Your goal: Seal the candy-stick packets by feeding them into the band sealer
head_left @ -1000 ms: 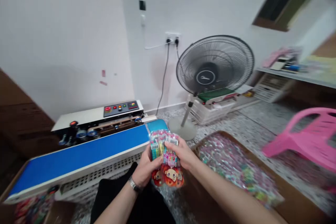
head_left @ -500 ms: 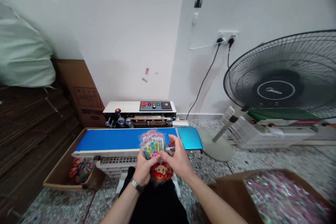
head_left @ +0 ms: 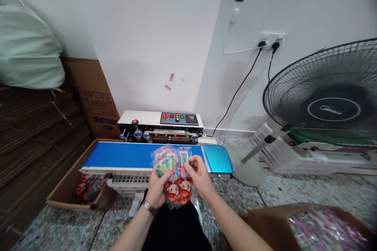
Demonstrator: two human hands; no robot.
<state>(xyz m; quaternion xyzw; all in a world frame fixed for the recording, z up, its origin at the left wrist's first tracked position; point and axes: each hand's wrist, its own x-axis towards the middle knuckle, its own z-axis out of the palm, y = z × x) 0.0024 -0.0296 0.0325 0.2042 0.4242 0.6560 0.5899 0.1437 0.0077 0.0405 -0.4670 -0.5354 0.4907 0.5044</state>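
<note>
Both my hands hold a fanned bunch of clear, colourful packets [head_left: 172, 164] with red cartoon faces at the bottom, just above my lap. My left hand [head_left: 157, 188], a watch on its wrist, grips the bunch from the left and below. My right hand [head_left: 198, 174] pinches the right side of the packets with thumb and fingers. The packets hang in front of the near edge of the blue conveyor belt [head_left: 118, 155] of a sealing machine [head_left: 160, 125] with a button panel.
A cardboard box [head_left: 69, 188] holding packets sits under the belt's left end. Another box [head_left: 309, 227] full of packets is at lower right. A standing fan [head_left: 324, 98] and white crates [head_left: 282, 155] are on the right; cables run to a wall socket. Cardboard stacks lie left.
The view swung left from the fan and pink chair to face the sealing machine. Both hands kept hold of the packets, and the right hand shifted its fingers on them.
</note>
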